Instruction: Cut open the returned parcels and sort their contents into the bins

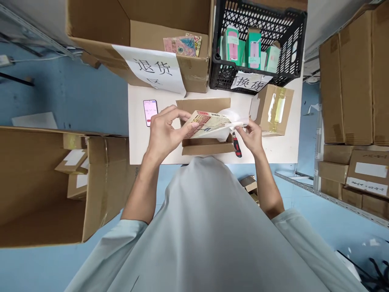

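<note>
My left hand (165,132) grips the left end of a flat printed product box (209,121), fingers curled around its edge. My right hand (251,136) pinches the clear plastic bag (232,117) that wraps the box's right end. Both hands hold it just above an open cardboard box (209,147) on the white table (273,148). A red-handled utility knife (237,149) lies on the table under my right hand.
A phone (150,111) with a lit screen lies left of the open box. Behind stand a large labelled carton (182,67) and a black crate (261,52) of green boxes. A small taped box (275,109) sits at right. Big cartons flank both sides.
</note>
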The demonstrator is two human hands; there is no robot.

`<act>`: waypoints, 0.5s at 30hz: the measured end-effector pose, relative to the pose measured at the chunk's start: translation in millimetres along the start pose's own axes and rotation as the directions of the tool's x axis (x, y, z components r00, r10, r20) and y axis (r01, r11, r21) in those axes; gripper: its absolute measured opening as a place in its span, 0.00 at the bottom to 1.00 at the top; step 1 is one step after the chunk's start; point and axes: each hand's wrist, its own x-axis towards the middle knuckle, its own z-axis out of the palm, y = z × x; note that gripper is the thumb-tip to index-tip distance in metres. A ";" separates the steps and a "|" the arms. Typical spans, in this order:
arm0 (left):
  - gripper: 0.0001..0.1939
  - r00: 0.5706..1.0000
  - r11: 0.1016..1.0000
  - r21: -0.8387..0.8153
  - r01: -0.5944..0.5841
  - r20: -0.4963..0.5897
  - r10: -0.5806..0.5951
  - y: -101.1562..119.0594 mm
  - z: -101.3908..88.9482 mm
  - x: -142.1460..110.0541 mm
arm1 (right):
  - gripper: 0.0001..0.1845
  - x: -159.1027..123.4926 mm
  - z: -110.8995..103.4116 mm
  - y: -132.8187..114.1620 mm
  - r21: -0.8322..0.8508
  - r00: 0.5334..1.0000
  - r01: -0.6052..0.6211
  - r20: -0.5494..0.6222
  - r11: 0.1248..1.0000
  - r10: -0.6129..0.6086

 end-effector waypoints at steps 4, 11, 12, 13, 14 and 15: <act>0.15 1.000 1.000 0.008 -0.010 -0.018 0.010 5.7 -3.2 4.5 | 0.22 -2.6 1.2 -0.7 0.037 1.000 0.015 0.019 0.999 -0.016; 0.14 0.982 0.985 -0.017 -0.172 -0.077 0.170 14.8 -31.5 14.8 | 0.27 3.3 -1.0 6.4 0.015 0.998 -0.057 -0.005 0.998 0.057; 0.14 0.980 0.982 -0.024 -0.189 -0.072 0.187 14.4 -36.4 16.6 | 0.28 6.9 -0.9 8.3 0.015 0.997 -0.070 -0.011 0.997 0.070; 0.13 0.978 0.979 -0.028 -0.200 -0.069 0.198 13.7 -41.0 18.2 | 0.29 10.9 -0.4 10.2 0.016 0.997 -0.079 -0.016 0.997 0.079; 0.13 0.975 0.977 -0.031 -0.211 -0.077 0.208 12.8 -45.4 19.6 | 0.30 15.0 0.3 12.1 0.018 0.996 -0.084 -0.025 0.996 0.085; 0.13 0.972 0.975 -0.033 -0.220 -0.091 0.216 11.8 -49.7 20.9 | 0.31 19.1 1.2 14.1 0.020 0.995 -0.088 -0.038 0.996 0.089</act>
